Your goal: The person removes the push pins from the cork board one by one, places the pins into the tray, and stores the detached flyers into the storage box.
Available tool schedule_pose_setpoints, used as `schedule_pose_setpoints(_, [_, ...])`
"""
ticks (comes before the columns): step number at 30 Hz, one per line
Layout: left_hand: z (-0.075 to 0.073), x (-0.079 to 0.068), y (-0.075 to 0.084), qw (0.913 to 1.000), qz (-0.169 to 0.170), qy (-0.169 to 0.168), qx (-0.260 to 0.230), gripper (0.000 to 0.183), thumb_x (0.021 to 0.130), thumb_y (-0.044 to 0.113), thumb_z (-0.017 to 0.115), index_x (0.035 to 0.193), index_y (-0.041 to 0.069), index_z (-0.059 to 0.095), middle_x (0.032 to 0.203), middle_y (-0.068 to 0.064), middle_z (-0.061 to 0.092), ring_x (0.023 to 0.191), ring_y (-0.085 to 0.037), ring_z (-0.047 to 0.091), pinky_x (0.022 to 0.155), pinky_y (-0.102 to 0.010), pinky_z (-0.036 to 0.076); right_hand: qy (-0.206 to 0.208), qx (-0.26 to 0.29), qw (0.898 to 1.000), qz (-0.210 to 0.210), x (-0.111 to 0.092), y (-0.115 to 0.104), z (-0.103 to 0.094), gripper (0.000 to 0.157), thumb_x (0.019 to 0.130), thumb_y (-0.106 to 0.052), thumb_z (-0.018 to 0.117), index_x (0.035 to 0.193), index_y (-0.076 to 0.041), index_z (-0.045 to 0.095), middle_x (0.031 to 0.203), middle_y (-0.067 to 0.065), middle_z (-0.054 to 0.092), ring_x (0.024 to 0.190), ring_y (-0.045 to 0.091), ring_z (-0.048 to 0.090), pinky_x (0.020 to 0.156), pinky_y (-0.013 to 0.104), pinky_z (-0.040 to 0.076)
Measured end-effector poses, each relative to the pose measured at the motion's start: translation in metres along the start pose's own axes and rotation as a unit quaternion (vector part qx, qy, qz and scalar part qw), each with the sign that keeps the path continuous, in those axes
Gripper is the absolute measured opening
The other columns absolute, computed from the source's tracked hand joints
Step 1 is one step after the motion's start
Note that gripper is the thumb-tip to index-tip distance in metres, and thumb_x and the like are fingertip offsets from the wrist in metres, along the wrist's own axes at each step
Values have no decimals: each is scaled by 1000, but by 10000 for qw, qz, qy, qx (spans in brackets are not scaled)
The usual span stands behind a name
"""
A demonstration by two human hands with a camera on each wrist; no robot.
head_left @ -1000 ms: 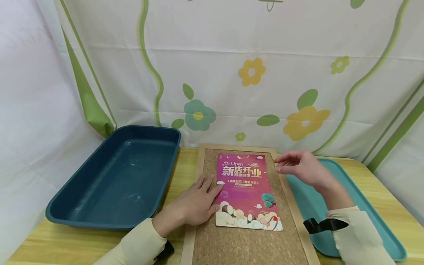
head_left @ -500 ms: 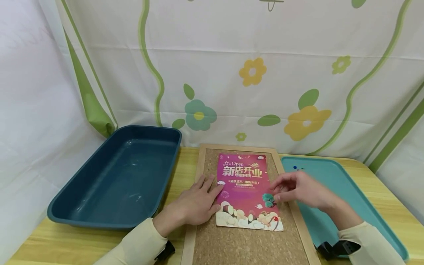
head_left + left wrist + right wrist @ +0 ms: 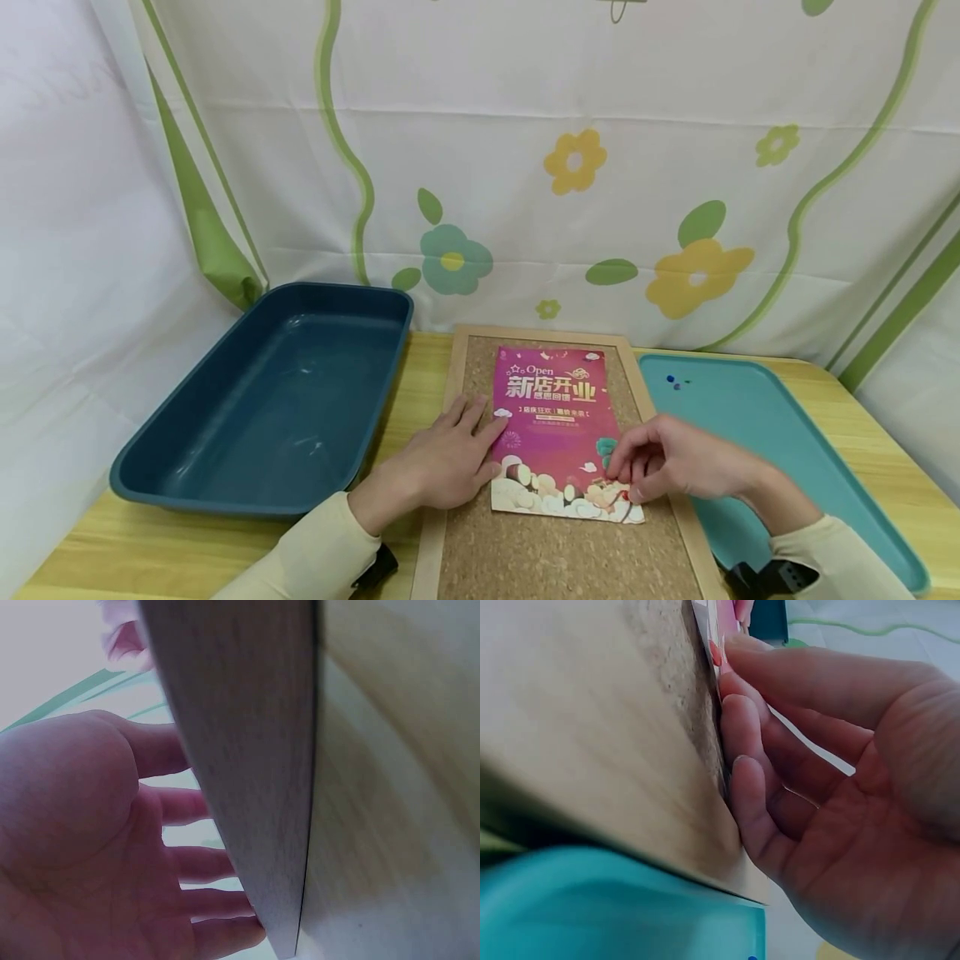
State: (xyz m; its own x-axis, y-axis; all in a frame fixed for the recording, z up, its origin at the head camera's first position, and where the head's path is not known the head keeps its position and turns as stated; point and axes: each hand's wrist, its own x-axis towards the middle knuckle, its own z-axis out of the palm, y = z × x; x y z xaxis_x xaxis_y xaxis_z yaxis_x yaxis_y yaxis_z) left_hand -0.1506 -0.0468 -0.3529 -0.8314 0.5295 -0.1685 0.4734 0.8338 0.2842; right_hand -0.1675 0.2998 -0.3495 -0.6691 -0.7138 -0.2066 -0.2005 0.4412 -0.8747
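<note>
A pink and purple poster, printed with gold and white lettering, lies on a wood-framed cork board. My left hand rests on the poster's left edge and the cork, fingers extended. At the lower right of the poster, my right hand touches it with bent fingers and thumb. In the right wrist view, a small red spot shows between thumb tip and forefinger of the right hand; I cannot tell whether they pinch it. The left wrist view has the left palm beside the frame.
A deep dark blue tub stands left of the board. On the right, a shallow teal tray holds a few tiny blue and green pieces near its back. A flowered curtain hangs behind the wooden table.
My right hand has come down from beside the poster's upper right edge to its lower right corner, uncovering the tiny pieces on the tray. The left hand stays put.
</note>
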Motion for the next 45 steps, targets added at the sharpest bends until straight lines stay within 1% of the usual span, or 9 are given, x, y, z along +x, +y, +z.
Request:
schedule_pose_setpoints(2, [0,0,0,10000,2,-5,6,64,108,41,58,165,18,40,177,-17,24,165,-42,19,127,-59,36,-14,-57,10000,30,0,-1,1,19,93,-8,80,111,-4,77,96,16,72,77,12,65,71,28,60])
schedule_pose_setpoints(6, [-1,0,0,10000,11,-14,-7,64,108,41,58,165,18,40,177,-17,24,165,-43,19,127,-59,36,17,-174,9996,238,2,-2,1,15,91,-9,82,106,-7,78,91,10,73,74,7,62,68,26,59])
schedule_pose_setpoints(10, [-1,0,0,10000,6,-12,-7,64,109,40,58,165,18,40,177,-17,24,165,-43,19,127,-59,36,45,-194,9990,402,5,-3,2,13,90,-7,83,103,-6,79,89,9,74,72,8,61,65,25,57])
schedule_pose_setpoints(16, [-1,0,1,10000,-33,-25,-13,64,108,41,58,165,19,40,177,-16,23,165,-42,19,126,-60,37,16,-218,9983,537,8,-5,1,12,88,-5,83,100,-6,79,89,11,74,71,9,59,63,24,55])
schedule_pose_setpoints(22, [-1,0,1,10000,-21,-14,-9,64,108,41,58,165,19,40,177,-16,23,165,-42,19,125,-60,37,-30,-347,9978,563,8,-8,1,10,88,-6,84,96,-6,79,88,9,74,70,9,58,62,25,55])
schedule_pose_setpoints(27, [-1,1,0,10000,5,-3,-18,64,108,41,58,165,18,40,177,-16,23,165,-42,19,127,-59,36,-19,-631,9964,564,7,-9,2,6,89,-10,84,92,-12,80,89,6,74,68,7,58,62,25,55])
schedule_pose_setpoints(33, [-1,0,0,10000,27,-6,21,63,109,40,57,165,17,41,177,-17,23,165,-42,19,127,-58,35,-50,-851,9954,435,7,-9,2,5,89,-10,83,89,-15,81,87,3,73,67,4,57,60,25,54])
schedule_pose_setpoints(45, [-2,0,1,10000,19,-29,-12,63,109,40,57,165,17,40,177,-17,22,165,-42,18,128,-58,34,-152,-845,9954,425,7,-9,2,5,90,-11,83,89,-14,79,83,1,69,65,3,53,59,23,51])
